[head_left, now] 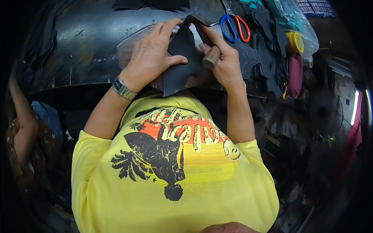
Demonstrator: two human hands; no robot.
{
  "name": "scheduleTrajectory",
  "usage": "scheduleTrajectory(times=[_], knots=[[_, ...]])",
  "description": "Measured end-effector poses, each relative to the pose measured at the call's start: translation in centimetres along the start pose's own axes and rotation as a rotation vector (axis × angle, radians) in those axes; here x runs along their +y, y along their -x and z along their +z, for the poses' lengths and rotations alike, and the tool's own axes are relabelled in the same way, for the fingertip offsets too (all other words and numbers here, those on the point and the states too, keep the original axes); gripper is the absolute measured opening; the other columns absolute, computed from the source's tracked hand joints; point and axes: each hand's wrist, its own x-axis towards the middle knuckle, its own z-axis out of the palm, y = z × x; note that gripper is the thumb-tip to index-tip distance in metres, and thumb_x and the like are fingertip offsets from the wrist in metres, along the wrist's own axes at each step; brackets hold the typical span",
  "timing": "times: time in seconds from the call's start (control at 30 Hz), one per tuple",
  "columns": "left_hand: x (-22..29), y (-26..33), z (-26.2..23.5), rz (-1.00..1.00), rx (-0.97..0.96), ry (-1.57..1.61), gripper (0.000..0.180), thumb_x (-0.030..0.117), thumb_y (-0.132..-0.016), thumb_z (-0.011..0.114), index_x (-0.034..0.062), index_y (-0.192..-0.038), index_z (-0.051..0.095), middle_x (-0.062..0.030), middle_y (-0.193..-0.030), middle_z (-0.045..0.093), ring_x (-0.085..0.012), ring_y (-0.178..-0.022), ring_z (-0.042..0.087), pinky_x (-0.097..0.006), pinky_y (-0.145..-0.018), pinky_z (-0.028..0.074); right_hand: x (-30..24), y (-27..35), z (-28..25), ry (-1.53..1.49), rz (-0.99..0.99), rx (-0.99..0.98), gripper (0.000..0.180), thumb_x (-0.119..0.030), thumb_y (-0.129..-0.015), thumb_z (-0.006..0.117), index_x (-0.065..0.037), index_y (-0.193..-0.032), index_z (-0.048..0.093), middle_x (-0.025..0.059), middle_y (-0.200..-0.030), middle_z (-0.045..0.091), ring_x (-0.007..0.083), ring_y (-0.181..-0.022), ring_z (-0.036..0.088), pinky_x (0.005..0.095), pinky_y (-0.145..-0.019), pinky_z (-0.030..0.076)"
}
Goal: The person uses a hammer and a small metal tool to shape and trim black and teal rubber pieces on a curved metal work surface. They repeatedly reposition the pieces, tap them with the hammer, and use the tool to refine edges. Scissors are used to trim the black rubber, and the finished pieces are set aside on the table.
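Observation:
My left hand [151,50] is over a black, leather-like cut piece [180,50], its thumb lying on top and its fingertips at the far edge. The piece lies on a greyish-brown slab [126,48] on the black worktable [77,46]. A hammer with a wooden handle [211,57] and a dark, curved head [197,18] is gripped in my right hand [225,62]. The head rests at or just above the far edge of the piece, close to my left fingertips. Whether it touches cannot be made out.
Scissors with blue and red handles [235,29] lie beyond my right hand. Several black cut pieces [264,54] cover the table's right side, beside a yellow round container [295,42], a maroon roll-shaped object [295,75] and a clear plastic bag [299,19]. Another person's arm [25,120] shows at left.

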Motion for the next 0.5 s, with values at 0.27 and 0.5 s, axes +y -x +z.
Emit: scheduleTrajectory(times=[0.27, 0.5], knots=[[-0.7, 0.6, 0.9, 0.054, 0.233, -0.039, 0.101, 0.035, -0.065, 0.099, 0.0190, -0.151, 0.049, -0.0068, -0.113, 0.056, -0.0201, -0.084, 0.060, -0.037, -0.079, 0.058, -2.5, 1.2, -1.0, -0.310, -0.299, 0.214, 0.055, -0.005, -0.098, 0.075, -0.010, -0.151, 0.059, 0.0037, -0.104, 0.073, 0.0027, -0.079, 0.060, 0.0200, -0.068, 0.050], [-0.5, 0.7, 0.9, 0.048, 0.182, -0.024, 0.096, 0.033, -0.065, 0.098, 0.0182, -0.148, 0.052, -0.0086, -0.116, 0.058, -0.0242, -0.093, 0.062, -0.039, -0.084, 0.057, -2.4, 1.9, -1.4, -0.024, -0.026, 0.002, 0.053, -0.004, -0.098, 0.073, -0.003, -0.149, 0.058, 0.0149, -0.127, 0.073, 0.0130, -0.114, 0.065, 0.0277, -0.097, 0.052]])
